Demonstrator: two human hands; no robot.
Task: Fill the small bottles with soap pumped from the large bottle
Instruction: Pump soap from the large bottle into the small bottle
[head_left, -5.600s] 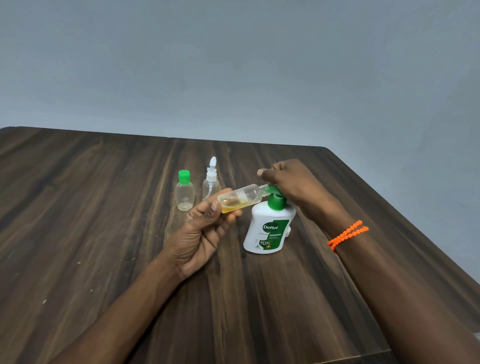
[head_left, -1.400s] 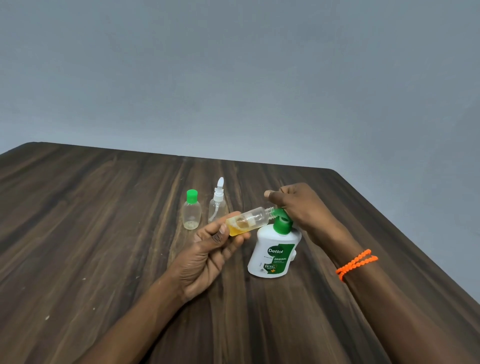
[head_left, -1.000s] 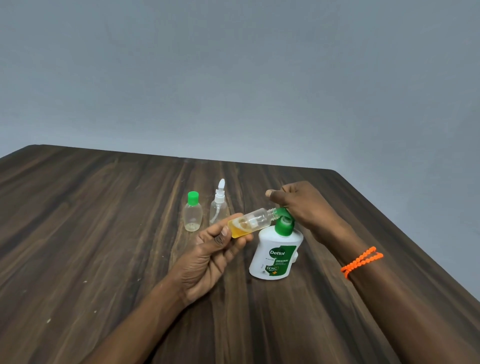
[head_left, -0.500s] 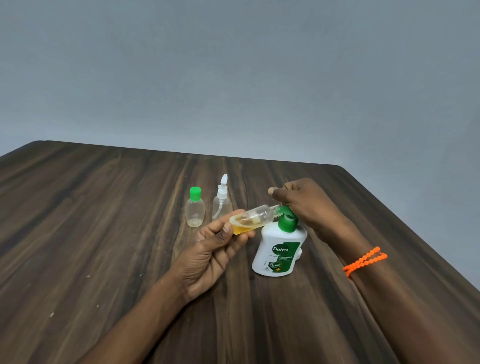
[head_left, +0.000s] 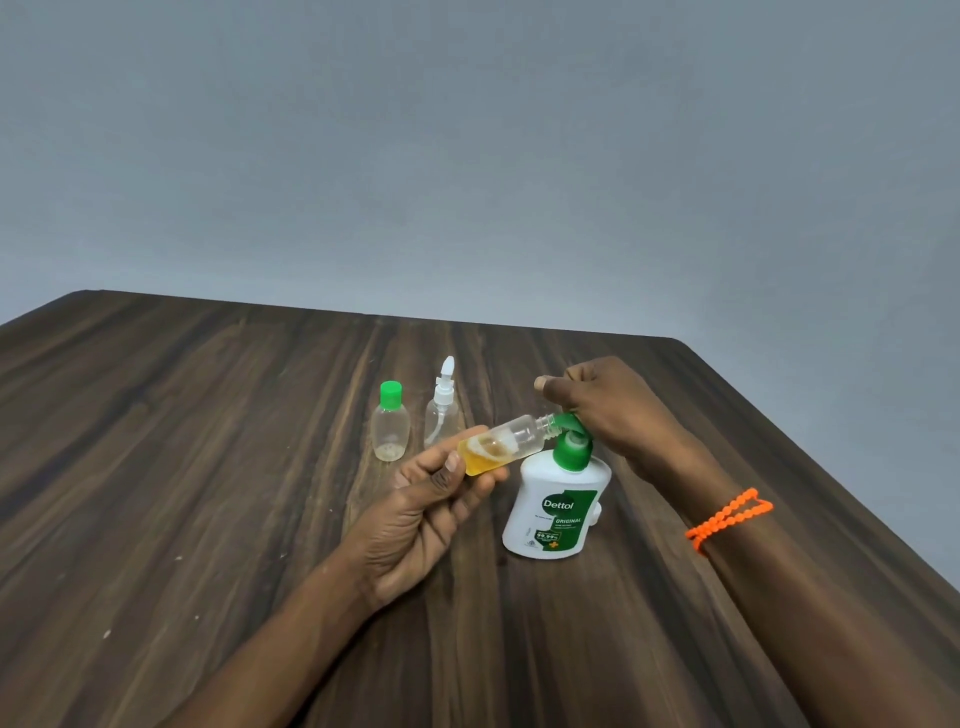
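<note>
The left hand (head_left: 415, 519) gripped a part-filled small bottle (head_left: 501, 449) at the pump (head_left: 569, 426) — right hand (head_left: 608, 410) pressing, fingers bent — two bottles (head_left: 390, 428) near the far edge looked empty.

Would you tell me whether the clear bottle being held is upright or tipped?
Tipped: the clear small plastic bottle lies nearly sideways, amber soap pooled at its base.

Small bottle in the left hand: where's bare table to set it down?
Bare table left of the green-capped bottle, and near edge between the forearms. Crowded: spray bottle, Dettol bottle, right hand.
</note>
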